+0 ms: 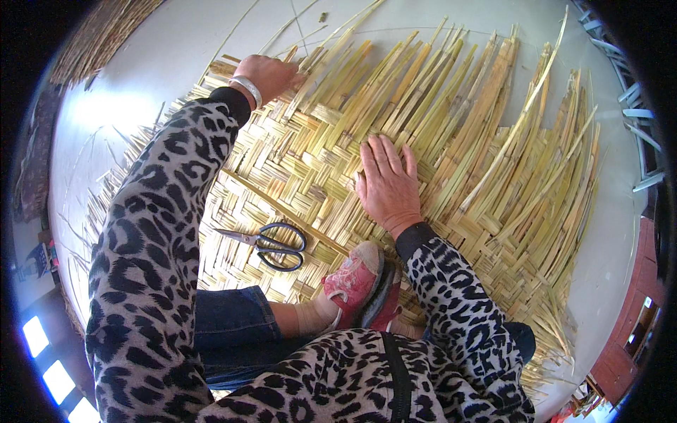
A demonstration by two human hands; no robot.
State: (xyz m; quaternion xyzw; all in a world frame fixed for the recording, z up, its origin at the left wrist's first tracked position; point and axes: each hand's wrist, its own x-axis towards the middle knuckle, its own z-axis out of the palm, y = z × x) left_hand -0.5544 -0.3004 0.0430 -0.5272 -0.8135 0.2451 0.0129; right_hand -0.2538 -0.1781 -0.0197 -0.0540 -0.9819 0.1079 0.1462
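A half-woven mat (278, 151) of flat, yellowish reed strips spreads beneath me, its loose strip ends (451, 99) fanning out along the far and right sides. At its far left edge my left hand (268, 75) is closed among the strip ends, seemingly pinching a reed strip; its fingertips are partly hidden. My right hand (389, 182) lies flat on the weave near the middle, palm down, fingers stretched out. Black-handled scissors (281, 247) rest on the mat between my arms, blades pointing left. A single strip (282, 210) lies slantwise across the weave just above them.
My feet in red shoes (349, 282) are on the near part of the mat. The mat lies on a pale, smooth floor (113, 106). A bundle of brown stalks (99, 39) is at the far left; a light-blue metal rack (635, 106) stands at the right.
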